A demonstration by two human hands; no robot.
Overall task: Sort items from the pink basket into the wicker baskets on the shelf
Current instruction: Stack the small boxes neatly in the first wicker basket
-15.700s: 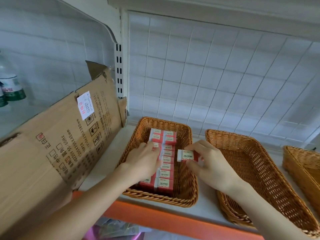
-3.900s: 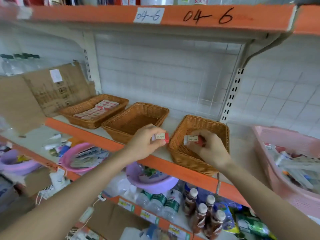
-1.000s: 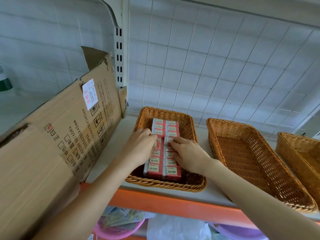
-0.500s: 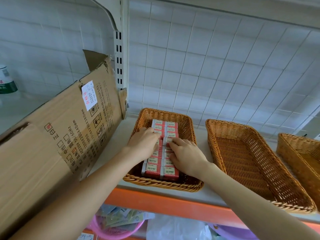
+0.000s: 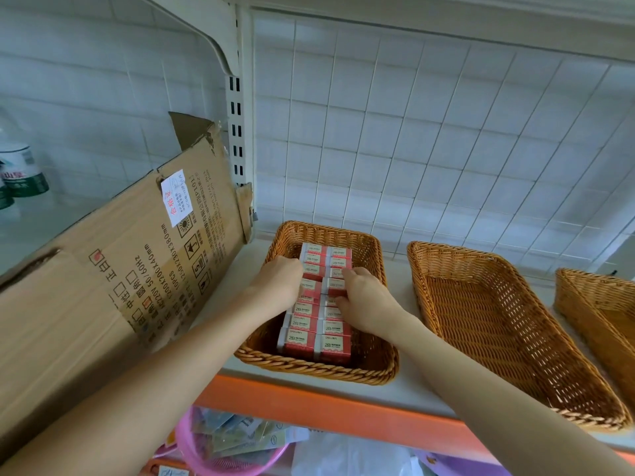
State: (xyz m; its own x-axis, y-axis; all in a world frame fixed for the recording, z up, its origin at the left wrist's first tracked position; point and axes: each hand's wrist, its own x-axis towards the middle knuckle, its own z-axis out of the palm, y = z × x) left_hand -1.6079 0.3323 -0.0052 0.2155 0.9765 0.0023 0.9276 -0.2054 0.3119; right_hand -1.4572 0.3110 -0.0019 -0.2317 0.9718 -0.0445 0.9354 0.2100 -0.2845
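Note:
The leftmost wicker basket (image 5: 374,369) on the shelf holds two neat columns of red-and-white 2B eraser boxes (image 5: 299,340). Both my hands are inside it, over the middle of the columns. My left hand (image 5: 276,281) curls its fingers on the left end of an eraser box (image 5: 312,286) in the left column. My right hand (image 5: 366,305) pinches an eraser box (image 5: 335,286) in the right column between thumb and fingers. The fingertips are partly hidden by the boxes. The task's pink basket is out of view.
An empty wicker basket (image 5: 488,314) stands to the right, and a third wicker basket (image 5: 598,304) is at the right edge. A flattened cardboard box (image 5: 113,269) leans on the left. A pink tub (image 5: 220,451) with packets sits on the lower shelf. Bottles (image 5: 20,173) stand far left.
Both hands stay in the left basket and have shifted only slightly along the eraser columns. The view has moved a little closer.

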